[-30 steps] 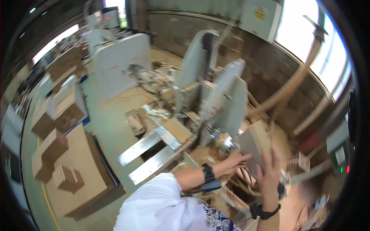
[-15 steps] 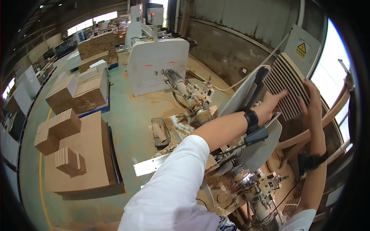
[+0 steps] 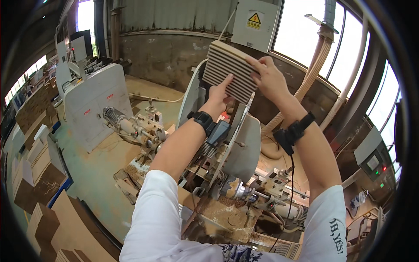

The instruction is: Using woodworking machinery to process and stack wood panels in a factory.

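Note:
A stack of several thin boards (image 3: 228, 69) with striped light and dark edges is held up in both hands over a woodworking machine. My left hand (image 3: 217, 97) grips its lower front side, the thumb lying across the board edges. My right hand (image 3: 271, 80) clasps the right end, with fingers over the top corner and thumb on the front. The far sides of the stack are hidden. Below my hands stand the machine's upright grey guard plates (image 3: 242, 150). Black straps with small devices are on both wrists.
Motors and clamps (image 3: 270, 192) sit on the sawdust-covered machine bed. Another white machine (image 3: 94, 105) is at the left. Cut panels (image 3: 37, 166) are piled on the floor at far left. An electrical cabinet (image 3: 254, 24), ribbed hoses (image 3: 318, 63) and a control box (image 3: 374, 159) stand behind and to the right.
The view has swung to the right, so the stack and my hands sit nearer the picture's middle. Both hands keep hold of the stack. The control box has come into view.

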The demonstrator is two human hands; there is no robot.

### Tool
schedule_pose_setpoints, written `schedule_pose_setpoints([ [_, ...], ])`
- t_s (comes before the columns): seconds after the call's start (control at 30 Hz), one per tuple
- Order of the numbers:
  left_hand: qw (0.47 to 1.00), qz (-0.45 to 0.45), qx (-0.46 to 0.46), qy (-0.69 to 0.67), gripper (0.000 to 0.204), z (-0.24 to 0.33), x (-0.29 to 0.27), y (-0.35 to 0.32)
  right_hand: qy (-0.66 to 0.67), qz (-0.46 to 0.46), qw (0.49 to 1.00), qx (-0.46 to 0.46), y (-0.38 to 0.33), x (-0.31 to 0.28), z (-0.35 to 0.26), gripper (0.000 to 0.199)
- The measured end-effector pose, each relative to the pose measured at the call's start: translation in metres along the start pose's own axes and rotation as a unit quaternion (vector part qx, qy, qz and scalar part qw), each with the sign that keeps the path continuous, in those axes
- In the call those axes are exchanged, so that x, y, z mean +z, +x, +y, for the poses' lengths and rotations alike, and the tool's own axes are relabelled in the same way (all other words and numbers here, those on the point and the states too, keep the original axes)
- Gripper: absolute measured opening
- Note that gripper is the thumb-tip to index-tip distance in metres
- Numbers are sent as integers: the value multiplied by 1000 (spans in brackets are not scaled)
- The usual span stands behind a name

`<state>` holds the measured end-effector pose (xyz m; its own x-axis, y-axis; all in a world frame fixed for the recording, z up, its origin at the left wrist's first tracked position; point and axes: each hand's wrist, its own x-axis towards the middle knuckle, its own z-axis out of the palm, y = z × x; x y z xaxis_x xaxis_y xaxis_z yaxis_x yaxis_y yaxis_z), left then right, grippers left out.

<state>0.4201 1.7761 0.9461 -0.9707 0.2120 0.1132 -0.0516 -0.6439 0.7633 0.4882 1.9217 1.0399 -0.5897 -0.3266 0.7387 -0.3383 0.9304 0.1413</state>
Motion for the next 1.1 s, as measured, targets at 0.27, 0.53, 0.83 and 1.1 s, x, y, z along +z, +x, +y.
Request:
schedule_pose_setpoints([
  [0.27, 996, 32, -75, -19, 53, -32, -36, 2, 48, -63, 997, 3, -12, 43, 1, 41],
  [0.53, 985, 82, -145, -34, 46, -96, -95, -4, 60, -233, 970, 35, -42, 60, -5, 35],
  [0.83, 954, 42, -199, 222, 22, -125, -158, -1, 238, -128, 960, 81, -115, 23, 10, 34],
  [1.1, 963, 164, -131, 168, 22, -115, -155, -54, 286, -162, 920, 215, -235, -63, 37, 32],
])
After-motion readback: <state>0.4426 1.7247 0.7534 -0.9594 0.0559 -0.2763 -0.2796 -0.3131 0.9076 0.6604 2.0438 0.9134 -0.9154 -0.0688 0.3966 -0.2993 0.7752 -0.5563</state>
